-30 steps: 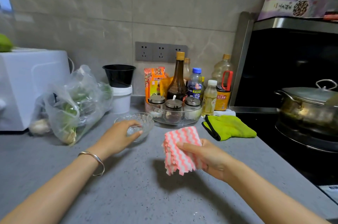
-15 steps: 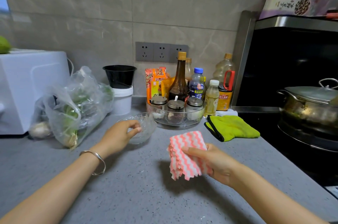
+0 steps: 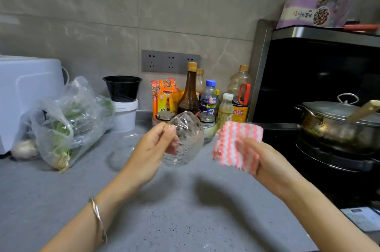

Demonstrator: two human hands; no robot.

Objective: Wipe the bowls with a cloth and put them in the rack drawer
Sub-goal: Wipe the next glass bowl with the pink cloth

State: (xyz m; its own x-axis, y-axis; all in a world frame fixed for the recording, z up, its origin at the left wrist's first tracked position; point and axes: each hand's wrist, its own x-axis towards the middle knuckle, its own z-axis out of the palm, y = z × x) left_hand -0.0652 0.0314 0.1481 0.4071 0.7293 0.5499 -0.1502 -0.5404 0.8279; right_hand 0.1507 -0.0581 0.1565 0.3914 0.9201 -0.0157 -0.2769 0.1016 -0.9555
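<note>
- A clear glass bowl is held tilted above the grey counter, gripped at its rim by the thumb and curled fingers of the left hand.
- A pink-and-white striped cloth is clasped in the right hand, just beside the bowl and not touching it.

In the centre of the frame, the left hand holds a clear, textured glass bowl lifted off the grey speckled countertop and tilted on its side, thumb and fingers pinching its rim. Just right of it, not touching, the right hand grips a folded pink-and-white zigzag-striped cloth. A thin silver bangle circles the left wrist. At centre left lies a clear plastic bag of green vegetables. Behind the bowl stands a tall brown glass bottle among other bottles. A lidded steel pot sits at right.
</note>
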